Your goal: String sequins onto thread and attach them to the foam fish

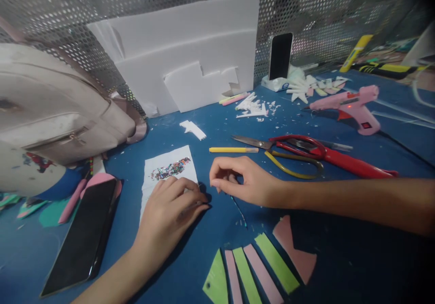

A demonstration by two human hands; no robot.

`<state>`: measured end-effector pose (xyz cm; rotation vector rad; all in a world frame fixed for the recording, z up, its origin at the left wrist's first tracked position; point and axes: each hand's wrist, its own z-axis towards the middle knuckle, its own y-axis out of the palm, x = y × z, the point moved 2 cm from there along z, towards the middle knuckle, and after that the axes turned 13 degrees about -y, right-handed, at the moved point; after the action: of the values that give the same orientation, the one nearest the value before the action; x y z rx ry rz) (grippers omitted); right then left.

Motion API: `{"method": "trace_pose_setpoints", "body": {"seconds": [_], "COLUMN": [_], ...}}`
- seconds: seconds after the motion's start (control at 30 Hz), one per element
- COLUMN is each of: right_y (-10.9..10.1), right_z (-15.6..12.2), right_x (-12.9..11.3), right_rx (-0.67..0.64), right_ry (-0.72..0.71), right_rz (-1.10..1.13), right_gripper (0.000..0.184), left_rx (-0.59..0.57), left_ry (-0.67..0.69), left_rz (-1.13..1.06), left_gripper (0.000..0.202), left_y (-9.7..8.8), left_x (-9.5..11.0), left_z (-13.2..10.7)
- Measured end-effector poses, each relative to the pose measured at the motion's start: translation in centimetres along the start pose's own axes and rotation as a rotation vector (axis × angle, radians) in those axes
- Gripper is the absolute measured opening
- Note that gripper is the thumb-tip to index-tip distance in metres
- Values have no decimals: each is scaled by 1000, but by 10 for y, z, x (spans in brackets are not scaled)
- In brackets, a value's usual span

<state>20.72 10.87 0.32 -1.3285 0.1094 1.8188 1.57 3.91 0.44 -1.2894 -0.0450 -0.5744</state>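
Note:
My left hand (pixel 173 204) rests over the lower right part of a torn white paper (pixel 147 177), its fingers bent and thumb close to the fingertips; what is between them is hidden. A pile of multicoloured glitter (pixel 171 168) lies on that paper just beyond the knuckles. My right hand (pixel 244 181) is curled in a pinch a little to the right, apart from the left. A thin dark strand with teal specks (pixel 239 211) shows below it; whether the fingers hold it is unclear. Nearer me lie green strips (pixel 277 263), pink strips (pixel 263 272) and a pink fishtail-shaped piece (pixel 295 249).
Beyond my right hand are a yellow pen (pixel 234 150), red-handled scissors (pixel 299 147) and a pink glue gun (pixel 353 107). A phone (pixel 81 238) and a bag (pixel 61 109) sit at left. White scraps (pixel 251 107), white board (pixel 190 45) and another phone (pixel 280 55) are behind.

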Motion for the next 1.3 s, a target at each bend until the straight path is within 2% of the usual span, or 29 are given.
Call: {"method": "trace_pose_setpoints", "body": {"seconds": [0.17, 0.3, 0.37, 0.47, 0.6, 0.8, 1.0, 1.3], "right_y": [0, 0, 0, -1, 0, 4, 6, 8], "right_z": [0, 0, 0, -1, -5, -7, -9, -9], "right_x": [-2, -3, -3, -5, -8, -12, -9, -9], "right_rx": [7, 15, 20, 11, -37, -65, -78, -94], "right_ry": [9, 10, 10, -6, -112, -290, -310, -335], "right_rz": [-18, 1, 6, -13, -122, -248, -280, -341], "right_gripper": [11, 11, 11, 10, 6, 7, 11, 12], "left_rx": [-60, -66, -35, 85, 200, 201, 207, 233], "left_ry": [-71, -88, -125, -243, -351, -307, -250, -251], "left_rz": [-66, -101, -179, -374, -524, -599, -636, -657], "left_gripper": [8, 10, 9, 7, 7, 14, 27, 31], "left_y": [7, 5, 1, -4, -7, -5, -6, -5], "left_x": [2, 6, 7, 3, -3, 0, 2, 2], "left_z": [3, 3, 1, -5, -12, -15, -17, -18]}}
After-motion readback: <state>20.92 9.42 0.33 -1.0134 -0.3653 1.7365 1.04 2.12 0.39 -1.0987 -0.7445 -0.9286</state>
